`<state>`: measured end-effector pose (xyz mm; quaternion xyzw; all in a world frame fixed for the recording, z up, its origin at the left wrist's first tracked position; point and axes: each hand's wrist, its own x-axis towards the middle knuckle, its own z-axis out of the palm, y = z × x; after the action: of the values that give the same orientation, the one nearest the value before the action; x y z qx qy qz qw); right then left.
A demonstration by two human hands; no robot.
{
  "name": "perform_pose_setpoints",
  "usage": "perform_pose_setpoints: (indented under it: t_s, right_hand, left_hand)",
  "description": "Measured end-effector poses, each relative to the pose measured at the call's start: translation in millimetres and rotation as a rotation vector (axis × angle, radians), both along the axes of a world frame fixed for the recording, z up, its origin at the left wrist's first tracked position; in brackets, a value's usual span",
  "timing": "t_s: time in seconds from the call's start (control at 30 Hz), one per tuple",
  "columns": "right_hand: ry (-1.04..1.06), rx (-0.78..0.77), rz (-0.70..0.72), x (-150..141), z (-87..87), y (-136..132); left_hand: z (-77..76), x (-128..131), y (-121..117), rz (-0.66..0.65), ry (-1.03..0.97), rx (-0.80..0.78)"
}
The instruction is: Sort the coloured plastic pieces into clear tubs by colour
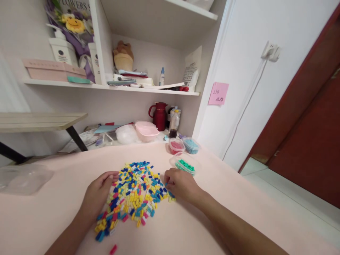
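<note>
A pile of small plastic blocks [136,191] in yellow, blue, pink, white and orange is spread over the table. My left hand [98,189] rests at the pile's left edge, fingers stretched toward the blocks, with nothing seen in it. At the right edge my right hand [182,184] has its fingers curled down together by a few blue and yellow blocks; what they hold, if anything, is hidden. Just beyond that hand stands a clear tub of green blocks [186,165]. Behind it are a tub of red pieces [176,145] and a tub of light blue pieces [191,145].
One pink block [113,249] lies apart near the front. A clear plastic container [23,179] sits at the left. Along the back are a pink lidded box [147,130], a red jug [159,116] and a bottle of dark liquid [174,124], under a white shelf [159,90].
</note>
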<state>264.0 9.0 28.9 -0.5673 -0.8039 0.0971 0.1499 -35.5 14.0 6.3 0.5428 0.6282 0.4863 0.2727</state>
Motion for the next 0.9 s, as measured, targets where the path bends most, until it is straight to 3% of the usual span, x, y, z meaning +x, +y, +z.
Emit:
perform_pose_setpoints:
  t_s: [0.3, 0.63, 0.9]
  right_hand:
    - [-0.015, -0.049, -0.009, -3.5, 5.8, -2.5]
    - [0.051, 0.006, -0.037, -4.0, 7.6, -5.4]
    - [0.266, 0.246, -0.092, 17.9, 39.8, -11.0]
  left_hand:
    - [0.3, 0.1, -0.5, -0.005, 0.003, 0.004]
    - [-3.0, -1.4, 0.8, -0.022, -0.001, 0.02]
    - [0.0, -2.1, 0.6, -0.018, 0.02, 0.004]
